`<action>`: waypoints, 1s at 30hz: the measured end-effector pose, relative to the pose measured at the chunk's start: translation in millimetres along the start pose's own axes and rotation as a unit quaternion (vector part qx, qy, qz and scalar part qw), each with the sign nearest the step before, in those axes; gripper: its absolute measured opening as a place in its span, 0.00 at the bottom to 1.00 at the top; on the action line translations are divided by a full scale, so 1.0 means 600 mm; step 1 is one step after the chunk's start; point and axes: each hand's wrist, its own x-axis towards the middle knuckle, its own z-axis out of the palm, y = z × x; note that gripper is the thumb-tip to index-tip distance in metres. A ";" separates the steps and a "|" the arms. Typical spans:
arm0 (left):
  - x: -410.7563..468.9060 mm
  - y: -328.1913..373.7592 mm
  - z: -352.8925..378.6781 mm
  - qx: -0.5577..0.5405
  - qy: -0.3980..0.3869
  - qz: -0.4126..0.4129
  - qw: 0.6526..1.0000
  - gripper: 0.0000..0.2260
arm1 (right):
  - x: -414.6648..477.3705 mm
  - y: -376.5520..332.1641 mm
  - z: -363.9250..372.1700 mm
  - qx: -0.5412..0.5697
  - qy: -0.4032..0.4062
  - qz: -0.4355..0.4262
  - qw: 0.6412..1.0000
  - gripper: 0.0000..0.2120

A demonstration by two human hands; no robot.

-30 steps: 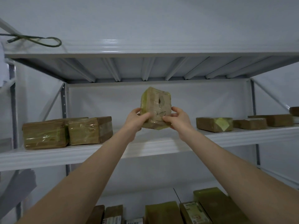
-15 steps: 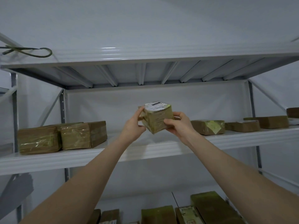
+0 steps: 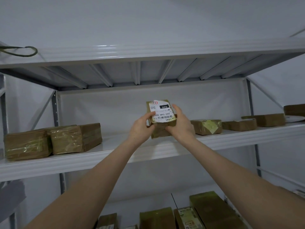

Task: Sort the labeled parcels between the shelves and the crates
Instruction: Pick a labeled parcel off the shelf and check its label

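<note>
A small brown taped parcel (image 3: 160, 119) is held up in front of the middle shelf (image 3: 115, 152), tilted so its white barcode label faces me upside down. My left hand (image 3: 141, 128) grips its left side, thumb on the label. My right hand (image 3: 180, 124) grips its right side, fingers curled round the edge. The parcel's lower part hangs just above the shelf board; whether it touches the board is unclear.
Two larger taped parcels (image 3: 52, 140) sit at the shelf's left. Several flatter parcels (image 3: 206, 126) line its right side. More parcels (image 3: 186, 214) lie on the lower shelf. A green cord loop (image 3: 21, 51) hangs over the top shelf's edge.
Both hands have turned the parcel so that its white label now faces me, and lowered it closer to the shelf board.
</note>
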 end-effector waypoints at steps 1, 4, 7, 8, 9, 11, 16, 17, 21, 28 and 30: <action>0.003 0.001 0.007 -0.002 0.011 -0.005 1.000 0.20 | -0.002 0.000 -0.002 -0.032 -0.005 -0.016 0.999 0.34; 0.010 0.003 0.030 -0.028 0.028 -0.042 0.998 0.17 | 0.000 0.005 -0.007 -0.096 -0.036 -0.027 0.994 0.22; 0.009 0.005 0.049 -0.035 -0.008 -0.062 0.997 0.20 | 0.010 0.014 -0.008 -0.141 -0.043 -0.040 0.988 0.18; 0.007 0.007 0.053 -0.034 -0.029 -0.064 0.997 0.22 | 0.014 0.016 -0.008 -0.170 -0.042 -0.045 0.984 0.18; 0.005 0.008 0.057 -0.038 -0.050 -0.066 0.996 0.24 | 0.018 0.016 -0.007 -0.205 -0.037 -0.050 0.977 0.18; 0.002 0.008 0.061 -0.045 -0.078 -0.064 0.994 0.25 | 0.023 0.013 -0.003 -0.272 -0.020 -0.057 0.960 0.18; -0.014 -0.005 0.025 0.030 -0.068 -0.053 0.996 0.27 | 0.030 -0.009 0.019 -0.351 -0.069 -0.023 0.934 0.19; -0.022 -0.013 0.010 0.054 -0.060 -0.044 0.996 0.27 | 0.031 -0.015 0.023 -0.352 -0.083 -0.013 0.932 0.19; -0.051 -0.056 -0.068 0.116 0.030 -0.019 0.993 0.23 | 0.025 -0.065 0.066 -0.273 -0.070 -0.044 0.958 0.24; -0.082 -0.143 -0.221 0.162 0.191 -0.072 0.965 0.22 | -0.030 -0.251 0.218 -0.094 -0.168 -0.186 0.963 0.28; -0.095 -0.171 -0.260 0.167 0.213 -0.091 0.959 0.23 | -0.040 -0.289 0.259 -0.087 -0.201 -0.193 0.957 0.31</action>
